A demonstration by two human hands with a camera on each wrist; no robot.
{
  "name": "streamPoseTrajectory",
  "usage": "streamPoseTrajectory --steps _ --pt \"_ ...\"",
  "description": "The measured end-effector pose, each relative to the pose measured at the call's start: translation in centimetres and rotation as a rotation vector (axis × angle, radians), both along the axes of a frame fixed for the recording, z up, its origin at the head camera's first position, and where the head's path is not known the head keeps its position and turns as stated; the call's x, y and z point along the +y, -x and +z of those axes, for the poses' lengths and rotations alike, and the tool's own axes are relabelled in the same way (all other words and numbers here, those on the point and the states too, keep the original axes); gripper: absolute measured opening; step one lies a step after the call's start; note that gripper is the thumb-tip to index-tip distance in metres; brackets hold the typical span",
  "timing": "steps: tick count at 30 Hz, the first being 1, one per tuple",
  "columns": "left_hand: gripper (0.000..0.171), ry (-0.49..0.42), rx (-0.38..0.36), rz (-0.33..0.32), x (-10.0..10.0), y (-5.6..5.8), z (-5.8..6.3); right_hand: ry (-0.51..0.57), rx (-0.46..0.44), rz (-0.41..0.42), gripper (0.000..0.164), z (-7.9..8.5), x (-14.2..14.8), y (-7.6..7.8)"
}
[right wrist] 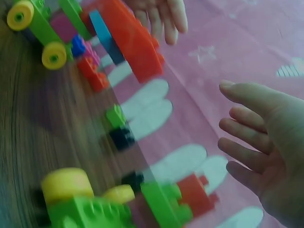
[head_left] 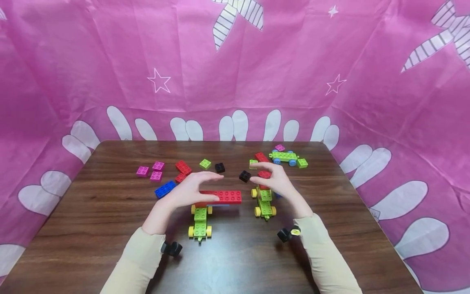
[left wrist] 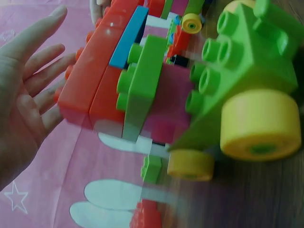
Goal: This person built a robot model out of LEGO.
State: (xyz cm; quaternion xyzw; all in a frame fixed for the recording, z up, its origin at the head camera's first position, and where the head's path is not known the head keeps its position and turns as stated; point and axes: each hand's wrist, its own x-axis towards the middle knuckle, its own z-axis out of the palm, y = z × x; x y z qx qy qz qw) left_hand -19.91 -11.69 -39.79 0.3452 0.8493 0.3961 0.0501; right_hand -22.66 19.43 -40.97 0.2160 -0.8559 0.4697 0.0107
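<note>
My left hand, fingers spread, hovers beside a toy car with a green base and yellow wheels. A stack on that car rises through a magenta brick and a green brick to a long red brick sticking out to the right, with a blue brick beneath it. To the right stands a second green car on yellow wheels, carrying a shorter stack topped by a red brick. My right hand hangs near that stack, thumb and fingers apart, holding nothing.
Three magenta bricks, a blue brick and red bricks lie at the left. Black bricks and a green brick lie in the middle. A green car base with blue wheels stands back right, before a pink cloth.
</note>
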Motion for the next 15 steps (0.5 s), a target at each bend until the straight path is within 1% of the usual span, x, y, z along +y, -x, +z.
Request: streamPoseTrajectory --steps 2,5,8,9,11,15 --pt "0.062 0.022 0.015 -0.013 0.6 0.2 0.1 0.004 -0.018 0.006 0.046 -0.4 1.0 0.3" --pt "0.063 0.054 0.018 -0.035 1.3 0.5 0.2 0.013 -0.068 0.03 0.045 -0.8 2.2 0.8" --pt "0.066 0.096 0.009 -0.061 1.9 0.7 0.2 -0.002 -0.121 0.062 0.046 -1.4 3.1 1.3" --pt "0.067 0.109 0.0 -0.066 2.1 0.8 0.2 -0.012 -0.14 0.072 0.047 -1.2 3.3 1.3" --pt "0.067 0.141 -0.01 -0.082 2.3 0.9 0.2 -0.047 -0.158 0.089 0.049 -1.5 3.7 1.3" --pt "0.062 0.192 -0.013 -0.114 2.9 1.0 0.2 -0.098 -0.161 0.129 0.054 -2.0 4.2 1.3"
